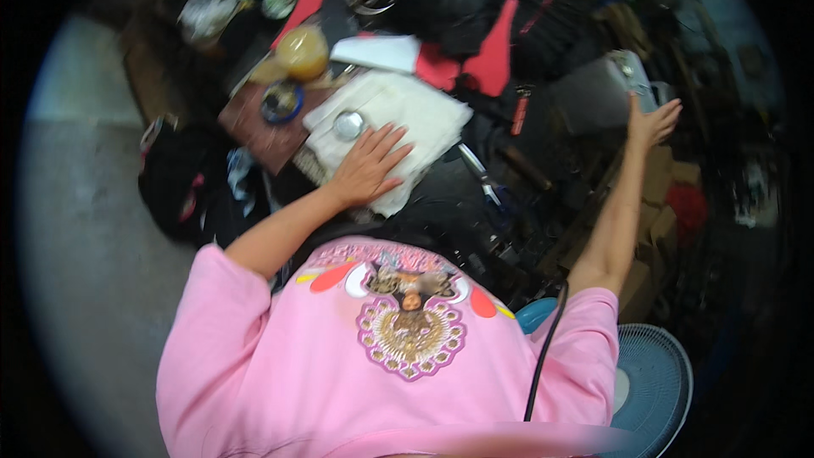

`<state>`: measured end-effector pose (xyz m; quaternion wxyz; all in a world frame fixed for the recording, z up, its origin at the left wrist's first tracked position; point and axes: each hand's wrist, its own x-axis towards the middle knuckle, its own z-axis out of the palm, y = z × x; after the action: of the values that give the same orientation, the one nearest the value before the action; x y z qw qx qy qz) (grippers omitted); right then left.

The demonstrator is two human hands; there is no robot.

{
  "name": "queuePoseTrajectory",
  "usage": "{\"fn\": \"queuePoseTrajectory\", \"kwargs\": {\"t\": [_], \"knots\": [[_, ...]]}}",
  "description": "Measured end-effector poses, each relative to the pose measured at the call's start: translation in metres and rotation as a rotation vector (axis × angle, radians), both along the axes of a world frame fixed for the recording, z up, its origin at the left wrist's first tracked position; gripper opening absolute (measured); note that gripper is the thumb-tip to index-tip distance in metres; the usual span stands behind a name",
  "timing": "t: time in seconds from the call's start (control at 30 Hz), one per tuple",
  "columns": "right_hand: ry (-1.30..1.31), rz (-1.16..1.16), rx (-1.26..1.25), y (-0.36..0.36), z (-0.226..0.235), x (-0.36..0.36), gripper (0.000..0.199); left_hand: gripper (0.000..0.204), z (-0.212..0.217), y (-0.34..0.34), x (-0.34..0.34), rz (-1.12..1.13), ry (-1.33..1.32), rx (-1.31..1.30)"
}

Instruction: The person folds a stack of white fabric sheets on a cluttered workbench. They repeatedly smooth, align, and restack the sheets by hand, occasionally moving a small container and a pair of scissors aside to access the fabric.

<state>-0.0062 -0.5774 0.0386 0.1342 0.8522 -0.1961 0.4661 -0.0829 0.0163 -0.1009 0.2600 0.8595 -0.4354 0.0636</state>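
My left hand (366, 168) lies flat with spread fingers on a stack of white cloth (428, 114). A round silver lid or tin (348, 125) sits on the cloth just beyond my fingertips. Out to the far right, my right hand (651, 125) reaches with thumb and fingers apart to the near end of a pale grey, box-like thing (640, 85), whose kind I cannot make out. The thumb appears to touch its edge, and no grip shows. Scissors (482, 171) with dark handles rest to the right of the cloth.
A jar of yellowish paste (302, 53) and a blue-rimmed round tin (281, 102) stand left of the cloth. Red cut pieces (492, 55) lie at the back, and a red-handled tool (520, 112) beside them. Cardboard boxes (653, 229) and a blue fan (653, 382) are at right.
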Motion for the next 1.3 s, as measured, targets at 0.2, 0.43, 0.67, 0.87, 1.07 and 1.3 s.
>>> {"fn": "queuePoseTrajectory", "kwargs": {"t": [0.2, 0.43, 0.67, 0.87, 1.07, 1.3], "knots": [[0.649, -0.028, 0.169, 0.010, 0.015, 0.066, 0.060, 0.060, -0.010, 0.004, -0.007, 0.024, -0.038, -0.105], [0.793, -0.186, -0.028, -0.003, 0.036, 0.077, 0.051, 0.051, 0.004, 0.008, -0.009, -0.012, -0.099, -0.139], [0.798, -0.213, -0.112, -0.006, 0.027, 0.078, 0.051, 0.047, 0.034, 0.038, -0.013, 0.044, -0.154, -0.166], [0.787, 0.059, -0.046, 0.079, 0.062, 0.076, 0.055, 0.039, 0.042, 0.069, -0.018, 0.284, -0.126, -0.262], [0.912, 1.147, 0.272, 0.342, 0.011, 0.029, 0.031, 0.036, 0.016, 0.066, -0.018, 0.273, -0.087, -0.280], [1.308, 1.034, 0.303, 0.464, -0.046, 0.014, 0.030, 0.081, -0.005, 0.048, 0.001, 0.536, -0.009, -0.491]]}}
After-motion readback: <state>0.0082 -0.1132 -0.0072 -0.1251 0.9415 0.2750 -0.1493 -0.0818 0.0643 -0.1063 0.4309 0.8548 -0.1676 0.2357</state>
